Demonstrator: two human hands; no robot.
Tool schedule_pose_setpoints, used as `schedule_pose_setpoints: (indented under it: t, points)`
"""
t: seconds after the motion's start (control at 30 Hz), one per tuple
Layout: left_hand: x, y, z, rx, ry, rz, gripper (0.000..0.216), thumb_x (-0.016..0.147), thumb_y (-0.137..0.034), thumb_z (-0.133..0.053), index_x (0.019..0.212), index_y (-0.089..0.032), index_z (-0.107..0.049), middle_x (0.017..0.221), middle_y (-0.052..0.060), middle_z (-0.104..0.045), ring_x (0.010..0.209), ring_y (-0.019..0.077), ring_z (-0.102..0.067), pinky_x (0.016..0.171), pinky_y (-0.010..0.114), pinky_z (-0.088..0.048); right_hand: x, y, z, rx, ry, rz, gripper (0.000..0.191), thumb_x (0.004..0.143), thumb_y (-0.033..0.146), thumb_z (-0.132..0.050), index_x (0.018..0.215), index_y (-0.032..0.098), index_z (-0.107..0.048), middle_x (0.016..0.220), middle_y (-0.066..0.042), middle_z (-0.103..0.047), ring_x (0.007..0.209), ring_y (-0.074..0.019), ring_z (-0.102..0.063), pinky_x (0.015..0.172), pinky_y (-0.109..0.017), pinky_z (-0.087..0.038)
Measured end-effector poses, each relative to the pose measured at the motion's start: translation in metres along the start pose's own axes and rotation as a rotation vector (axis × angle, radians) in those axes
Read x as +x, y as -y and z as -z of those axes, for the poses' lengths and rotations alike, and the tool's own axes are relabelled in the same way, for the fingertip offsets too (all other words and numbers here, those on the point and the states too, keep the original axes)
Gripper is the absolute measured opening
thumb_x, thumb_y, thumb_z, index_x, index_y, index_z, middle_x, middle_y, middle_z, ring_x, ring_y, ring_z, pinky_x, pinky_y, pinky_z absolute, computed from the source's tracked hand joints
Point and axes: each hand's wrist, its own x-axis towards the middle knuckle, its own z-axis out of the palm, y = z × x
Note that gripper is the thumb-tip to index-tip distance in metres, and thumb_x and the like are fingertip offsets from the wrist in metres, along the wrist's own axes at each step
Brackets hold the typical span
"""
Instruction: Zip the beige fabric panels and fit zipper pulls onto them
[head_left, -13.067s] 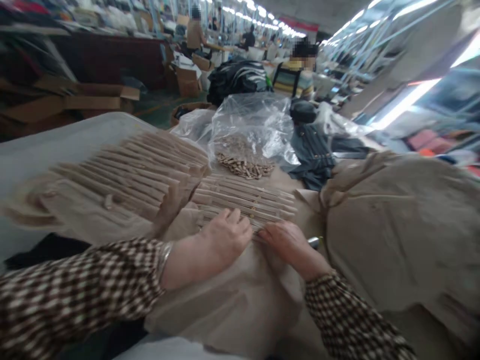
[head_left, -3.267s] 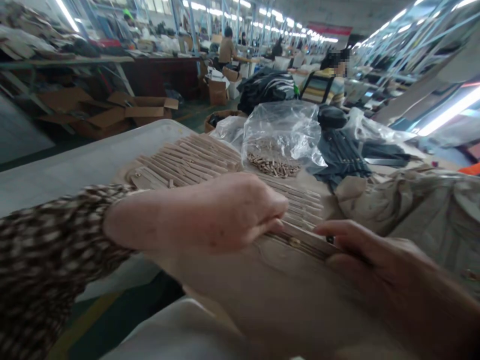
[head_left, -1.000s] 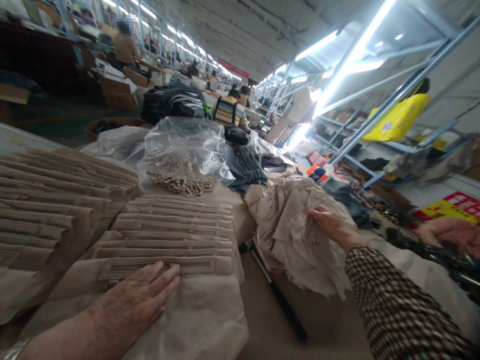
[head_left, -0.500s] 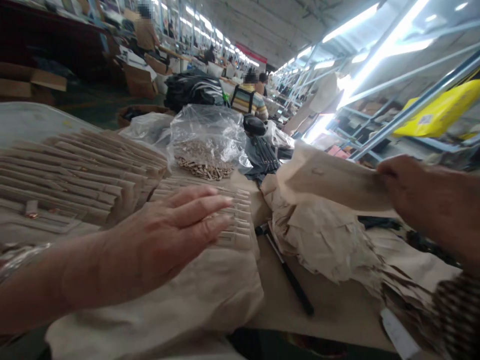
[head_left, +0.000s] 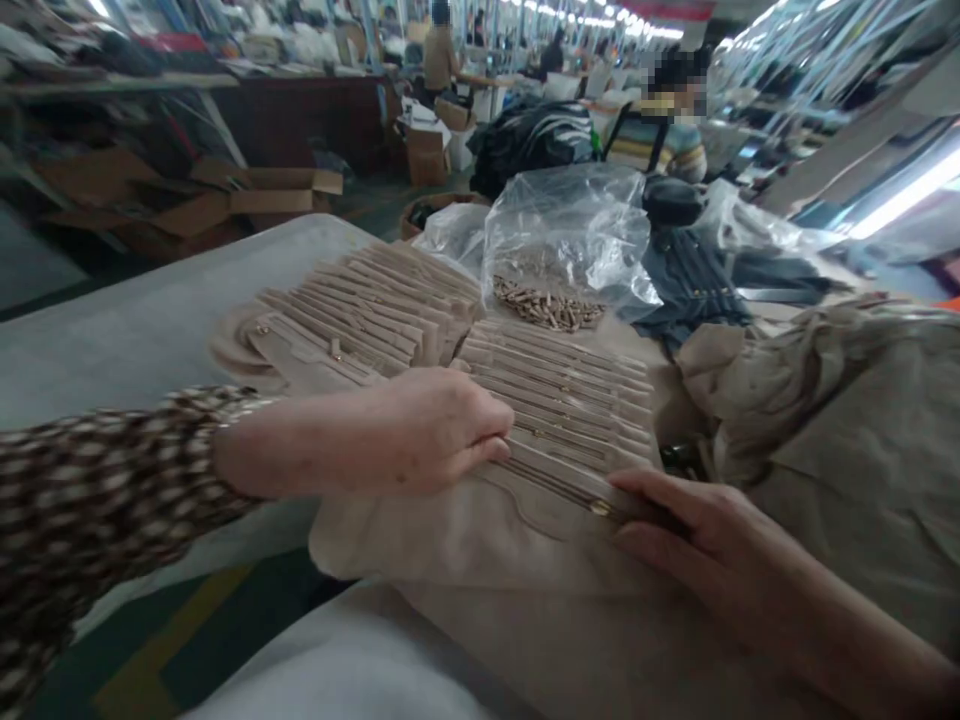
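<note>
Right grip (head_left: 701, 530) has joined left grip (head_left: 442, 425) on a seemingly zippered panel (head_left: 551, 478).

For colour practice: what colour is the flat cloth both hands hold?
Beige cloth, seen best in head view.

The fingertips of the left hand (head_left: 439, 430) are tucked out of sight at the zipped edge of a beige fabric piece (head_left: 517, 540), and the right hand (head_left: 694, 530) covers that edge's other end, while its forearm blurs into shadow at the frame's border. Behind the right hand, a dark object (head_left: 686, 458) is too obscured to identify; the beige heap (head_left: 855, 470) beside it is cut off by the right edge, as the checked sleeve (head_left: 97, 520) is by the left. Crinkled glare on the plastic bag (head_left: 562, 215) veils some of the small beige pieces (head_left: 551, 308), and the farthest workers (head_left: 439, 60) are too blurred to make out what they handle.
</note>
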Motion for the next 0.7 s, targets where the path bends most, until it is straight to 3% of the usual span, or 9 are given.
schedule_pose_setpoints:
  t: [0.1, 0.2, 0.37, 0.5, 0.57, 0.7]
  points:
    - [0.019, 0.015, -0.044, 0.067, 0.039, -0.001, 0.026, 0.097, -0.028, -0.048, 0.081, -0.015, -0.063, 0.077, 0.005, -0.067, 0.072, 0.0187, -0.065, 0.064, 0.029, -0.049, 0.018, -0.043, -0.025, -0.070, 0.053, -0.121, 0.029, 0.091, 0.041, -0.047, 0.069, 0.025, -0.058, 0.066, -0.001, -0.066, 0.059, -0.0169, -0.060, 0.054, -0.027, -0.041]
    - [0.037, 0.021, -0.069, 0.072, 0.096, 0.077, 0.027, 0.098, -0.028, -0.045, 0.087, -0.012, -0.064, 0.080, 0.011, -0.069, 0.076, 0.0237, -0.068, 0.064, 0.033, -0.050, 0.032, -0.075, -0.038, -0.292, 0.033, -0.152, 0.029, 0.089, 0.041, -0.048, 0.068, 0.024, -0.057, 0.069, -0.003, -0.066, 0.063, -0.0182, -0.060, 0.058, -0.029, -0.039]
    - [0.054, 0.026, -0.079, 0.057, 0.161, 0.179, 0.026, 0.096, -0.027, -0.048, 0.089, -0.010, -0.067, 0.083, 0.013, -0.071, 0.077, 0.0238, -0.069, 0.066, 0.032, -0.049, 0.044, -0.095, -0.046, -0.458, 0.045, -0.114, 0.029, 0.095, 0.040, -0.046, 0.074, 0.024, -0.060, 0.074, -0.003, -0.067, 0.070, -0.0186, -0.063, 0.063, -0.029, -0.040]
    - [0.054, 0.023, -0.081, 0.121, 0.135, 0.175, 0.023, 0.096, -0.023, -0.046, 0.090, -0.011, -0.065, 0.082, 0.012, -0.070, 0.076, 0.0244, -0.067, 0.066, 0.034, -0.049, 0.048, -0.097, -0.052, -0.519, 0.075, -0.152, 0.030, 0.097, 0.039, -0.047, 0.076, 0.023, -0.061, 0.074, -0.002, -0.068, 0.070, -0.0188, -0.064, 0.061, -0.029, -0.038]
    - [0.052, 0.014, -0.083, 0.208, 0.038, 0.129, 0.019, 0.093, -0.013, -0.045, 0.093, -0.010, -0.063, 0.087, 0.014, -0.067, 0.082, 0.0268, -0.065, 0.071, 0.039, -0.049, 0.051, -0.094, -0.054, -0.548, 0.109, -0.193, 0.030, 0.098, 0.039, -0.047, 0.077, 0.023, -0.062, 0.075, -0.003, -0.068, 0.072, -0.0203, -0.065, 0.061, -0.029, -0.039]
    - [0.051, -0.008, -0.094, 0.200, -0.087, -0.214, 0.016, 0.087, -0.009, -0.051, 0.096, -0.013, -0.063, 0.098, 0.011, -0.064, 0.090, 0.0243, -0.060, 0.081, 0.038, -0.049, 0.050, -0.076, -0.047, -0.541, 0.109, -0.232, 0.027, 0.097, 0.037, -0.050, 0.080, 0.020, -0.064, 0.081, -0.006, -0.070, 0.078, -0.0229, -0.066, 0.068, -0.032, -0.045]
